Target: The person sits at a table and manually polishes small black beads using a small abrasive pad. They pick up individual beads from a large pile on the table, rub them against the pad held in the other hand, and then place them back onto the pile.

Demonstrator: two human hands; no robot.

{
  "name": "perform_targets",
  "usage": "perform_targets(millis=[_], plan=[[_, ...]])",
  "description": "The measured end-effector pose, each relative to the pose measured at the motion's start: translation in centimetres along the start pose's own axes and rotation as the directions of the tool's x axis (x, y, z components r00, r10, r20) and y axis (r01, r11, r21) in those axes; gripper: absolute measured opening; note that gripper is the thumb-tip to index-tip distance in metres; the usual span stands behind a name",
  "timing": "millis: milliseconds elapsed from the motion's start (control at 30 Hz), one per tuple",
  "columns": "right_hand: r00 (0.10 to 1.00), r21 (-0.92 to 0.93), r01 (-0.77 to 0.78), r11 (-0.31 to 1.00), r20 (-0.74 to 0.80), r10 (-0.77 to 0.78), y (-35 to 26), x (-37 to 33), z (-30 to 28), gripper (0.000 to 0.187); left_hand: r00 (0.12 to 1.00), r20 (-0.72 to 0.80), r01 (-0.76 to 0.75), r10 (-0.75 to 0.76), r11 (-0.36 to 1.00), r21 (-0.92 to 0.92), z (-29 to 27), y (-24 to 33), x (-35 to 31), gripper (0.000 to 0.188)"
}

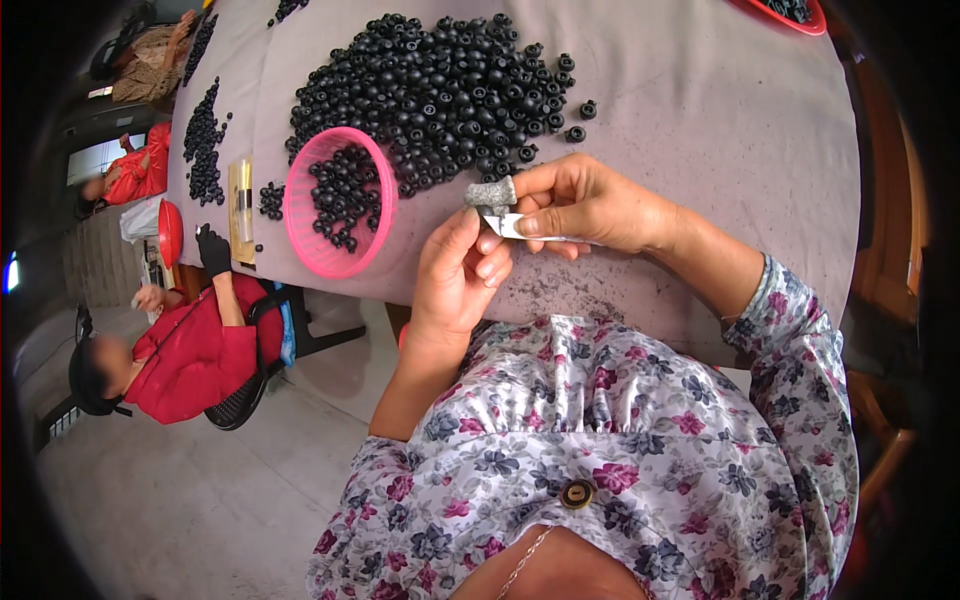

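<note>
My left hand (455, 270) is closed in a pinch near the table's front edge. A small dark part (492, 211) shows at its fingertips, too covered to name surely. My right hand (590, 208) meets it from the right and grips a flat white strip (506, 226) between thumb and fingers; its far end lies at the left fingertips. A grey speckled sleeve-like piece (490, 192) sits at the end of my right index finger, above the dark part. Whether it is worn or held, I cannot tell. Just beyond lies a large heap of small round black plastic parts (440, 95).
A pink plastic basket (290, 215) with black parts stands left of my hands. Smaller black heaps (204, 150) lie farther left. Dark crumbs (560, 290) dot the cloth before me. A co-worker in red (190, 350) sits at left, one hand black-gloved. A red basket (800, 22) stands far right.
</note>
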State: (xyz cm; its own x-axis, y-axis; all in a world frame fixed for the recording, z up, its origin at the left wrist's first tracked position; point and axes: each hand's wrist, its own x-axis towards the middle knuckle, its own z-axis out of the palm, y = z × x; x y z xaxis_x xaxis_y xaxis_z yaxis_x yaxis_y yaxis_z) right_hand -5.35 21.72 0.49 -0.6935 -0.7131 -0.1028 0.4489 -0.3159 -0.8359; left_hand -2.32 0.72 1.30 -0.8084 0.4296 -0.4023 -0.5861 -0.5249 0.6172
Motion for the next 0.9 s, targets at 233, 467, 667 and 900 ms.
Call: perform_targets(millis=[233, 467, 667, 900], plan=[[1.000, -0.027, 0.001, 1.000, -0.020, -0.001, -0.28, -0.15, 0.21, 0.016, 0.998, 0.026, 0.063, -0.060, 0.989, -0.130, -0.75, -0.30, -0.30, 0.027], [1.000, 0.010, 0.016, 1.000, -0.011, -0.016, 0.26, -0.08, -0.18, 0.019, 0.989, 0.093, 0.135, -0.117, 0.964, -0.228, 0.10, -0.07, -0.13, 0.027], [0.999, -0.028, 0.028, 0.999, 0.022, -0.028, -0.32, -0.21, 0.15, 0.022, 0.990, 0.090, 0.134, -0.113, 0.948, -0.289, -0.22, -0.14, -0.10, 0.028], [1.000, -0.020, 0.014, 1.000, 0.009, -0.013, 0.12, -0.09, -0.14, 0.023, 0.989, 0.079, 0.145, -0.129, 0.957, -0.250, -0.33, -0.15, -0.07, 0.026]])
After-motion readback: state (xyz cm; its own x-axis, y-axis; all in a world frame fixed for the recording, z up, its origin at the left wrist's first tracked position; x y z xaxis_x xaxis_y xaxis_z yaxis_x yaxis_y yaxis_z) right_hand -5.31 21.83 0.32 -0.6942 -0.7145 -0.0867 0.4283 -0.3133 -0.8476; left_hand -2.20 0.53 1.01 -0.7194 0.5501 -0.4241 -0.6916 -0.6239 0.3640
